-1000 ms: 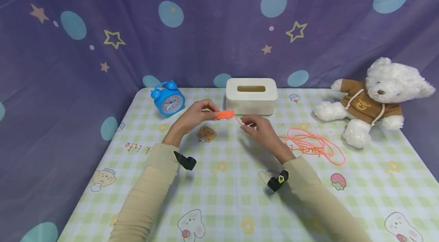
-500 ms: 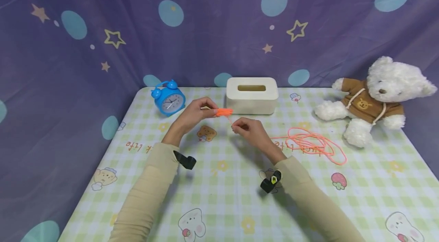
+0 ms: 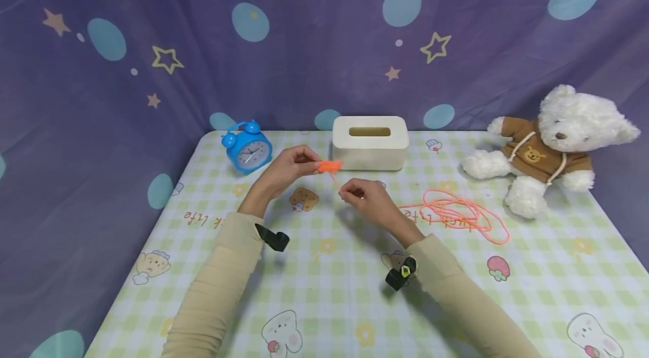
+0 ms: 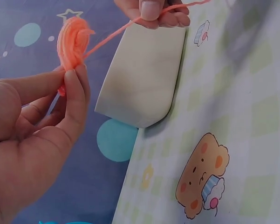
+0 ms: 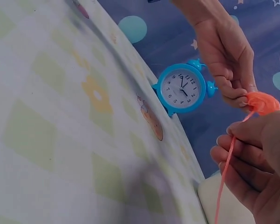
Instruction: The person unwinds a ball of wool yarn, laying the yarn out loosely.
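My left hand (image 3: 286, 171) pinches a small wound bundle of orange cord (image 4: 73, 43) between thumb and fingertips, above the table in front of the tissue box. A single strand (image 4: 112, 35) runs taut from the bundle to my right hand (image 3: 372, 200), lower and to the right. There the thumb and fingers (image 5: 244, 156) pinch that strand, and its free length hangs past them in the right wrist view. The strand leads on to a loose heap of the same cord (image 3: 458, 212) lying on the table to the right of my right hand.
A cream tissue box (image 3: 370, 149) stands at the back middle, close behind the hands. To the left is a blue alarm clock (image 3: 248, 149). A white teddy bear (image 3: 537, 149) in a brown top sits at the right. The checked tablecloth (image 3: 324, 290) covers the table, with a purple curtain (image 3: 314, 76) behind.
My right hand has moved left and down with the strand, from beside the bundle to below it. The left hand stays nearly in place, still holding the bundle.
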`<state>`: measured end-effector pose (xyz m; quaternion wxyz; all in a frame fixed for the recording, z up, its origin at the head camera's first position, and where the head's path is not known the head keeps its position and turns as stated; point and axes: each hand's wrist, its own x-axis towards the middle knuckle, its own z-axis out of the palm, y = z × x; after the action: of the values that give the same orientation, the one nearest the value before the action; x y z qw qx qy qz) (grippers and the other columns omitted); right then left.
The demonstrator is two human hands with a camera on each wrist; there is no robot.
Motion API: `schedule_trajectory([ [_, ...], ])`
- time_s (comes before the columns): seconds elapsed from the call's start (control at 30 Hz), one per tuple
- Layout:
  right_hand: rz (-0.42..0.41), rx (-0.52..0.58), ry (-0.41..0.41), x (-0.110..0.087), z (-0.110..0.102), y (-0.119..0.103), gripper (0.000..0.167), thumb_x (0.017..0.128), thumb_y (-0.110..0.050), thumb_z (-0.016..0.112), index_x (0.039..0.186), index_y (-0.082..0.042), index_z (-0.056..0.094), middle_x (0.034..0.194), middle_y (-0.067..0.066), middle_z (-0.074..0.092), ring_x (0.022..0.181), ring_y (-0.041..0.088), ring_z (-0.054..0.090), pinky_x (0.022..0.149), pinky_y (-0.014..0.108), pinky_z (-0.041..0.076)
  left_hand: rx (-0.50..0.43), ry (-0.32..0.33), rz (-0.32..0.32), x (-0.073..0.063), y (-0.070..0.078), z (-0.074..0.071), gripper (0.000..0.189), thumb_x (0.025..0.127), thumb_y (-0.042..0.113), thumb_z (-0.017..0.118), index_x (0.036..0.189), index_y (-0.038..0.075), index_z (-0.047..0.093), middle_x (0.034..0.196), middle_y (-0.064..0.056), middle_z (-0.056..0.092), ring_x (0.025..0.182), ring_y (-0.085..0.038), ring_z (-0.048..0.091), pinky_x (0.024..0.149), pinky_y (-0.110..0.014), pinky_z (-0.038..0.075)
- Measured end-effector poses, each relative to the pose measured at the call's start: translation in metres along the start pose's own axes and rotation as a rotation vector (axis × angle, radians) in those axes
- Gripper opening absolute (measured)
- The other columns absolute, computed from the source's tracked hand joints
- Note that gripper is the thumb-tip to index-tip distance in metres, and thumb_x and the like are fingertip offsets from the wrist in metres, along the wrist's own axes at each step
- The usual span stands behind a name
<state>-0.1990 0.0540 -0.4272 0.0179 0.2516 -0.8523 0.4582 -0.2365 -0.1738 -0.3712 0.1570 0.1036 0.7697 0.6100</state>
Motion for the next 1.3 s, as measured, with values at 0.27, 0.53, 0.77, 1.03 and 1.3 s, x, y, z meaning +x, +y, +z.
schedule_trajectory([
  [0.27, 0.043, -0.028, 0.111, -0.001, -0.007, 0.002, 0.013, 0.093, -0.018, 0.065, 0.095, -0.008, 0.072, 0.087, 0.001, 0.073, 0.077, 0.013, 0.066, 0.069, 0.028, 0.054, -0.060, -0.003, -0.031, 0.002, 0.000, 0.000, 0.016, 0.093, 0.004, 0.061, 0.106, 0.000, 0.054, 0.103, -0.012, 0.059, 0.093, -0.022, 0.064, 0.088, -0.036, 0.055],
  [0.53, 0.074, -0.031, 0.207, -0.001, -0.018, 0.003, 0.014, 0.093, -0.019, 0.064, 0.095, -0.007, 0.071, 0.086, 0.005, 0.073, 0.076, 0.016, 0.067, 0.069, 0.030, 0.054, -0.167, -0.031, -0.061, 0.003, 0.001, 0.001, 0.018, 0.093, -0.004, 0.056, 0.109, -0.003, 0.048, 0.109, -0.017, 0.050, 0.095, -0.026, 0.065, 0.095, -0.052, 0.048],
  [0.77, 0.082, 0.040, 0.299, -0.004, -0.031, 0.008, 0.013, 0.091, -0.016, 0.066, 0.093, -0.004, 0.070, 0.083, 0.010, 0.072, 0.074, 0.021, 0.069, 0.064, 0.020, 0.052, -0.116, -0.031, -0.065, 0.003, 0.000, 0.000, 0.023, 0.094, 0.000, 0.055, 0.115, -0.008, 0.048, 0.112, -0.015, 0.052, 0.093, -0.022, 0.065, 0.096, -0.051, 0.048],
  [1.03, 0.135, 0.058, 0.367, -0.010, -0.054, 0.013, 0.021, 0.092, -0.025, 0.065, 0.098, -0.006, 0.070, 0.086, 0.008, 0.072, 0.078, 0.025, 0.068, 0.064, 0.016, 0.048, -0.073, -0.029, -0.066, 0.003, -0.002, -0.002, 0.024, 0.095, 0.003, 0.055, 0.116, -0.008, 0.053, 0.111, -0.014, 0.054, 0.092, -0.019, 0.065, 0.094, -0.045, 0.051],
  [1.3, 0.155, 0.061, 0.436, -0.023, -0.079, 0.022, 0.023, 0.092, -0.027, 0.065, 0.098, -0.005, 0.071, 0.087, 0.010, 0.072, 0.077, 0.020, 0.068, 0.066, 0.015, 0.048, -0.067, -0.026, -0.065, 0.003, -0.001, -0.003, 0.019, 0.095, 0.004, 0.057, 0.112, -0.005, 0.056, 0.111, -0.014, 0.055, 0.092, -0.019, 0.066, 0.094, -0.044, 0.051],
])
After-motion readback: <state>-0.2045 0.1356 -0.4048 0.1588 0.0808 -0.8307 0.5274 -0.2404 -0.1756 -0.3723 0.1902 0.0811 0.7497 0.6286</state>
